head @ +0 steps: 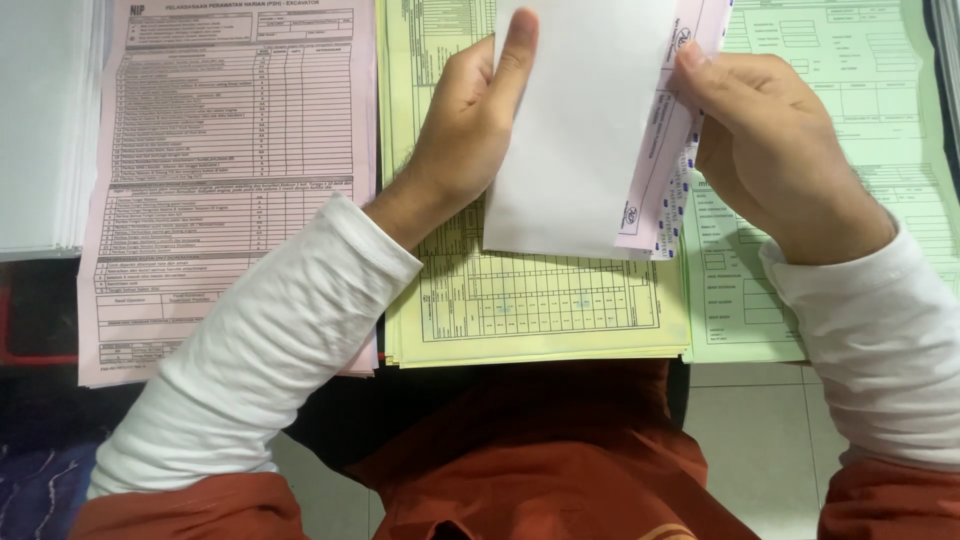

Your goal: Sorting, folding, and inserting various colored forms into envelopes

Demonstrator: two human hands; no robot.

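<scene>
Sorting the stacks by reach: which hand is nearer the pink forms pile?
Left. The left hand is over the yellow pile, right beside the pink forms pile; the right hand is over the green pile.

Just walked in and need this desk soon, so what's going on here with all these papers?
A person in white sleeves is holding a small sheaf of forms above the desk with both hands. The left hand grips its left edge, thumb up the blank white back sheet; the right hand pinches the right edge, where pink sheets show. Below lie three stacks of printed forms side by side: a pink stack, a yellow stack and a green stack. A white pile sits at far left.
</scene>
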